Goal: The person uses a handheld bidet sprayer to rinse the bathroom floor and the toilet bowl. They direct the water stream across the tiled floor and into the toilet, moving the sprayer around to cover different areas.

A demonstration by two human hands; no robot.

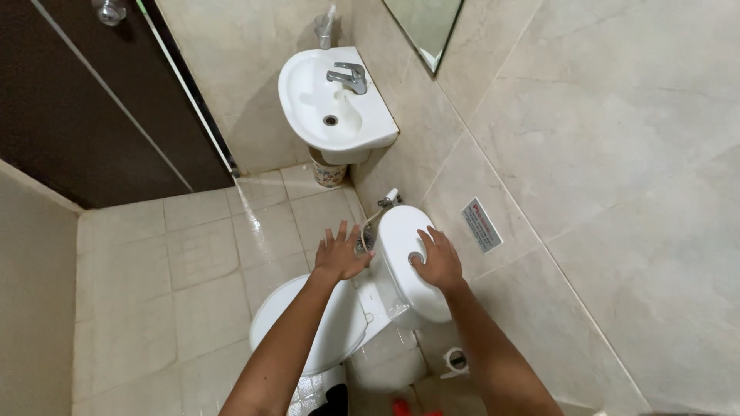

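2 hands work over a white toilet in a tiled bathroom. The right hand (439,260) lies flat, fingers together, on the cistern lid (401,246), its fingertips at the flush button (416,256). The left hand (339,253) hovers with fingers spread and holds nothing, just left of the cistern and above the closed toilet seat lid (339,331). The step in hand looks like flushing, which would call for a firm downward press. Beyond both hands hangs a white washbasin (308,96) with a chrome tap (348,78).
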